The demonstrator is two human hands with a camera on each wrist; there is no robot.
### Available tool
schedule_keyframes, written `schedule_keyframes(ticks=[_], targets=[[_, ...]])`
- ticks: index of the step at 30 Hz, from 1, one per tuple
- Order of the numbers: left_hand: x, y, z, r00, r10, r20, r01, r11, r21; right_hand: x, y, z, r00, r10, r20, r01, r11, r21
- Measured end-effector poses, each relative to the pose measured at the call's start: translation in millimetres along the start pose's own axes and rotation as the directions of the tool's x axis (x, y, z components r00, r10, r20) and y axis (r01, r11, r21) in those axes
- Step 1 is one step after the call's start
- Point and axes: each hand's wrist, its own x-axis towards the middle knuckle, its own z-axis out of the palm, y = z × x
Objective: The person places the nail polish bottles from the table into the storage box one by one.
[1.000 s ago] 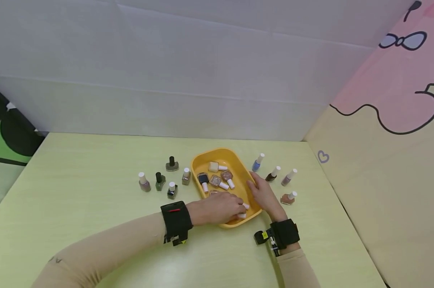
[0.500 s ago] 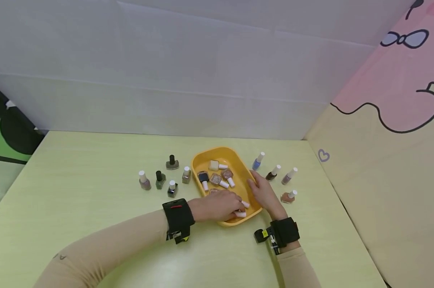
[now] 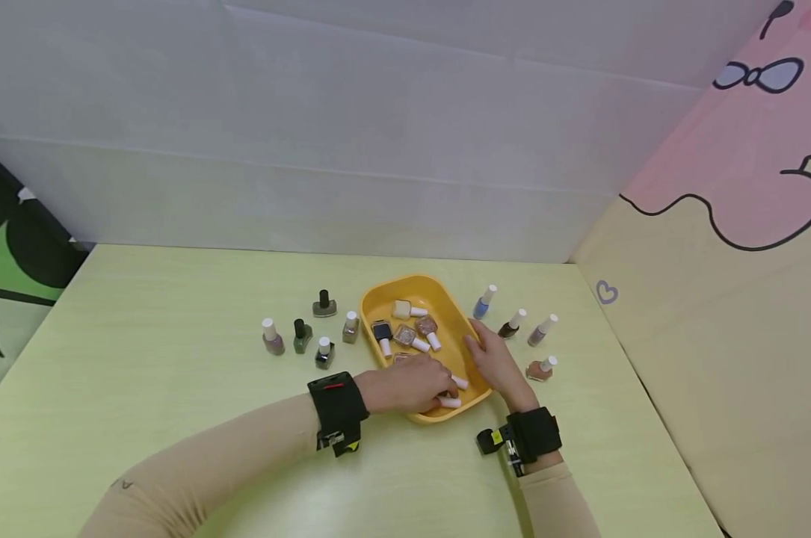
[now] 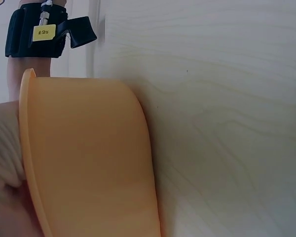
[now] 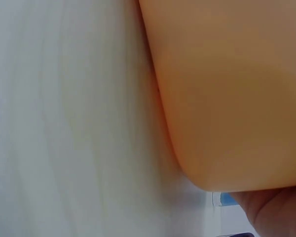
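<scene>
A yellow plastic tray (image 3: pixel 415 284) stands on the table with several nail polish bottles lying inside, among them a dark square one (image 3: pixel 381 331) and a glittery one (image 3: pixel 406 335). My left hand (image 3: pixel 412 385) reaches over the near-left rim into the tray, fingers bent down beside a white-capped bottle (image 3: pixel 450 402). Its fingertips are hidden, so a hold cannot be made out. With the thumb inside and the fingers outside, my right hand (image 3: pixel 495 362) grips the tray's right wall. Both wrist views are mostly filled by the tray's outer side (image 4: pixel 89 148).
Left of the tray stand several nail polish bottles, including a lilac one (image 3: pixel 273 340) and a green one (image 3: pixel 301 338). To its right are a blue bottle (image 3: pixel 483 302), a dark one (image 3: pixel 510 326), a pale purple one (image 3: pixel 541 331) and an orange-brown one (image 3: pixel 540 369). A white wall (image 3: pixel 311 209) closes the back.
Little differs: my left hand has shifted slightly inside the tray, and the white caps beside its fingers have moved a little. My right hand keeps its grip on the tray.
</scene>
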Motion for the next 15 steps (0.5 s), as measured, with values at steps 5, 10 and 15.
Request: schedule_keyframes(ticks=[5, 10, 15], targets=[[2.2, 1.6, -0.8, 1.000, 0.004, -0.006, -0.004, 1.000, 0.004, -0.4, 0.4, -2.3, 1.000, 0.009, -0.009, -0.009, 1.000, 0.004], [2.8, 3.9, 1.7, 0.998, 0.046, -0.050, -0.040, 0.991, 0.124, -0.7, 1.3, -2.6, 1.000, 0.001, -0.024, -0.001, 1.000, 0.002], [-2.1, 6.3, 2.2, 0.992, 0.084, -0.094, -0.062, 0.974, 0.216, 0.0, 1.9, 0.2, 1.000, 0.004, -0.018, -0.004, 1.000, 0.010]])
